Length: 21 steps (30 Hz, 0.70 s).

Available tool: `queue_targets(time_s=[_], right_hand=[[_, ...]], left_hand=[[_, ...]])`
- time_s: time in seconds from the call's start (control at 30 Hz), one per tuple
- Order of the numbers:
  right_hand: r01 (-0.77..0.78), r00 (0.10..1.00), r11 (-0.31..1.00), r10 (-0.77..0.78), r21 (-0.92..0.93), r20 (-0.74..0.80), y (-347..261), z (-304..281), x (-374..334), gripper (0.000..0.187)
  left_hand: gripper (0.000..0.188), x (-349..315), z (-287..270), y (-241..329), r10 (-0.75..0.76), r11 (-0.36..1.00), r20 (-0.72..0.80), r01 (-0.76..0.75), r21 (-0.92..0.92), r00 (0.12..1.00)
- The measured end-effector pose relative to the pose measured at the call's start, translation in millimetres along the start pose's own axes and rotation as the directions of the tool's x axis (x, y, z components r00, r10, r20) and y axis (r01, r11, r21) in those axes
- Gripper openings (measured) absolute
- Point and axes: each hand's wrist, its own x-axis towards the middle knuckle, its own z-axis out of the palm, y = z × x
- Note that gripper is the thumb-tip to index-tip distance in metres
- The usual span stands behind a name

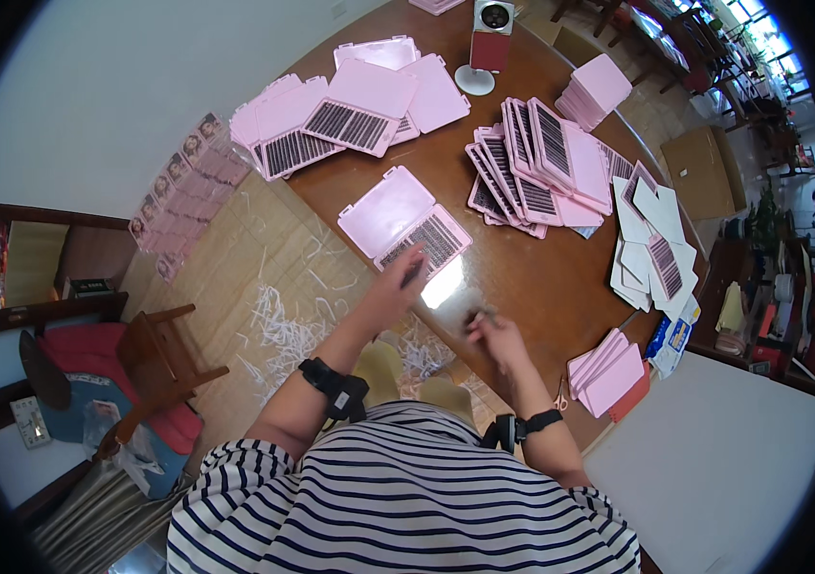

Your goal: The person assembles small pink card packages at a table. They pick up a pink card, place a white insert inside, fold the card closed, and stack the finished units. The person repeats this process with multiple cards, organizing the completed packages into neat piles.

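An open pink case [390, 209] lies on the brown table in front of me, its lid laid back to the left. Rows of small dark tufts, like false lashes, fill its tray [438, 237]. My left hand [396, 292] is at the tray's near edge, fingers curled together with something dark by them. To the right and nearer, my right hand [497, 339] hovers over the table with its fingertips pinched. A small dark bit shows at those fingertips; what either hand grips is too small to tell.
Open pink cases [359, 91] overlap at the far left, more cases [541, 158] at the right. White cards [651, 239], pink cases [608, 368] and scissors [561, 394] lie along the right edge. A red and white device [491, 48] stands at the back. Paper shreds [283, 330] litter the floor.
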Motion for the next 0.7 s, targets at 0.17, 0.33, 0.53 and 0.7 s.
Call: queue_targets(time_s=[0.17,0.33,0.53,0.7], right_hand=[[-0.142,0.957,0.978,0.097,0.151,0.273,-73,-4,3,0.024],[0.295,0.946,0.953,-0.280,-0.075,0.166,-84,14,-3,0.022],[0.293,0.903,0.752,-0.420,-0.590,-0.088,-83,-34,-50,0.018],[0.088,0.813,0.597,-0.506,-0.798,-0.289,-70,-49,-92,0.014]], left_hand=[[0.099,0,27,30,0.241,0.650,0.215,-0.322,0.688,0.946],[0.092,-1,30,23,0.468,0.405,0.246,-0.454,0.794,0.849],[0.051,39,-36,-36,0.107,0.745,-0.776,0.466,0.477,0.622],[0.031,67,-50,-76,-0.043,0.658,-0.844,0.651,0.378,0.534]])
